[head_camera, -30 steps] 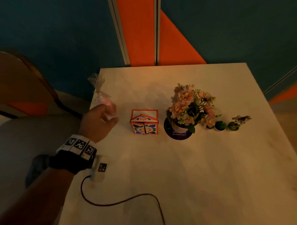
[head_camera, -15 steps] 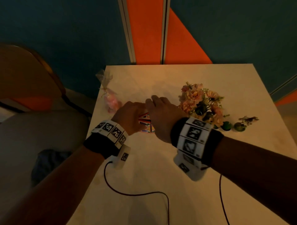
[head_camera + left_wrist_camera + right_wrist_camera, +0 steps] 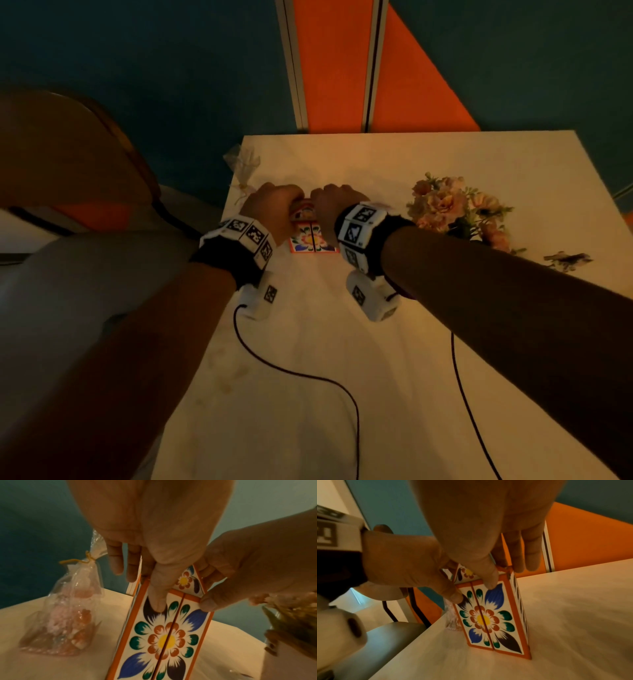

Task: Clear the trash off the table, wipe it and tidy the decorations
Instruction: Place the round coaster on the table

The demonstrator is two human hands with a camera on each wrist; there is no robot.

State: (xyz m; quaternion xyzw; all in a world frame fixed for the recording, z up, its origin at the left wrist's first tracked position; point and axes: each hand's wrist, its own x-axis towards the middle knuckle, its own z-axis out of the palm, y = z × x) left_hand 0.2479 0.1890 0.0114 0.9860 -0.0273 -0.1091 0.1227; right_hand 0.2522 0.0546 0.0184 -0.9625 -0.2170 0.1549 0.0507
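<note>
A small house-shaped box (image 3: 313,240) with orange edges and a painted flower stands on the pale table (image 3: 404,377) near its left side. My left hand (image 3: 274,209) grips its top left: thumb on the front face, fingers behind. My right hand (image 3: 334,205) grips the top right the same way. In the left wrist view the box (image 3: 164,642) fills the middle, and a tied clear bag of pink sweets (image 3: 68,615) stands just left of it. The right wrist view shows the box (image 3: 488,619) resting on the table.
A pot of pink artificial flowers (image 3: 452,209) stands right of the box, with small figurines (image 3: 567,258) beyond it. A wooden chair (image 3: 68,154) sits off the table's left edge. Two black cables (image 3: 308,377) trail across the near table.
My right hand came in and both hands took hold of the box's top. The box has shifted left, away from the flowers and closer to the bag of sweets.
</note>
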